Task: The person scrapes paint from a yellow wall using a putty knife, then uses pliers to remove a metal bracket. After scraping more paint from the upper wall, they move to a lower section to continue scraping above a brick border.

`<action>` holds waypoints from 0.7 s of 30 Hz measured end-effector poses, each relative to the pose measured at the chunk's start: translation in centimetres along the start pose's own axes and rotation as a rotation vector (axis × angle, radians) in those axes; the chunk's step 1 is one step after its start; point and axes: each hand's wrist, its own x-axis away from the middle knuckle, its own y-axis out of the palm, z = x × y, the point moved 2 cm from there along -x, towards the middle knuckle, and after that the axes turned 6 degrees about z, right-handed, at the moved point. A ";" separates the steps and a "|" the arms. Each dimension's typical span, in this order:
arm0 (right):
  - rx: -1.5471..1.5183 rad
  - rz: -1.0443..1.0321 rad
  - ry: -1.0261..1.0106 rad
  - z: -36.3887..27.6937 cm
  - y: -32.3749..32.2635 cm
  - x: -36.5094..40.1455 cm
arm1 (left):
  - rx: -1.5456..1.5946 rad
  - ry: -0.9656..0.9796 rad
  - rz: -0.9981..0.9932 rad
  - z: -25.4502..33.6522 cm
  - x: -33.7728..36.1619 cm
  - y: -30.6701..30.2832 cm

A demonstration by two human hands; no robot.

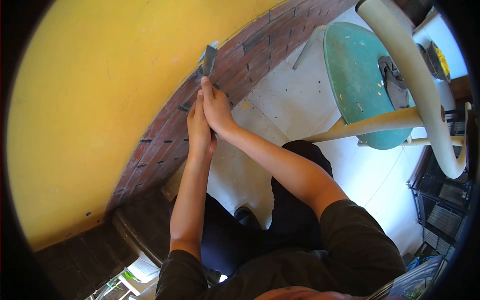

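A putty knife (209,61) has its flat metal blade against the seam where the yellow wall (110,90) meets the band of reddish brick (252,52). My right hand (218,108) is closed round its handle, thumb pointing up toward the blade. Pressed against it from the left is my left hand (198,125), also closed on the handle. The handle itself is hidden between my palms. A small pale patch shows on the wall beside the blade tip.
A green-seated chair (350,75) with cream tube legs stands right, bits of debris and a dark cloth (395,82) on its seat. Specks lie on the tiled floor (295,100). A black rack (442,200) is far right; a dark ledge (85,260) runs lower left.
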 end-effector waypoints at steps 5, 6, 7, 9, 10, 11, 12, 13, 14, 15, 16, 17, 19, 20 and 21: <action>-0.131 0.072 0.081 -0.7 -1.3 -2.1 | -0.002 -0.018 -0.050 -0.5 -1.3 1.7; -0.025 0.053 0.028 -0.6 -1.5 -2.0 | 0.015 -0.009 -0.045 -0.6 -1.3 2.1; 0.078 0.032 -0.024 -0.2 -1.8 -1.8 | 0.023 -0.020 -0.042 -1.3 -1.1 1.4; 0.162 0.018 -0.125 1.0 -1.6 -0.3 | 0.111 -0.048 -0.023 -3.8 -0.8 -0.8; 0.184 0.014 -0.133 1.6 -1.4 0.6 | 0.145 -0.065 -0.018 -4.4 -0.4 -1.6; 0.205 0.013 -0.142 2.3 -1.2 1.2 | 0.167 -0.133 -0.046 -5.0 -0.1 -2.3; 0.228 0.011 -0.152 2.2 -1.0 1.6 | 0.182 -0.136 -0.053 -5.2 -0.3 -2.5; 0.296 -0.055 -0.102 1.5 -1.4 1.6 | 0.197 -0.138 -0.061 -5.4 -0.6 -2.7; 0.300 -0.042 -0.124 1.7 -1.3 1.3 | 0.211 -0.141 -0.070 -5.6 -0.9 -2.8; 0.305 -0.029 -0.145 1.9 -1.1 1.0 | 0.207 -0.119 -0.082 -5.4 -1.2 -2.9; 0.311 -0.017 -0.163 2.1 -0.9 0.7 | 0.204 -0.097 -0.093 -5.2 -1.8 -2.8; 0.296 0.005 -0.178 2.3 -0.5 0.1 | 0.203 -0.077 -0.102 -5.0 -2.3 -2.8; 0.272 0.044 -0.205 1.8 0.1 -0.7 | 0.189 -0.077 -0.151 -3.9 -2.7 -2.7; 0.269 0.042 -0.223 1.9 0.0 -0.3 | 0.183 -0.077 -0.174 -3.7 -2.7 -2.8; 0.262 0.040 -0.244 1.8 -0.2 0.1 | 0.205 -0.049 -0.176 -4.0 -2.4 -2.7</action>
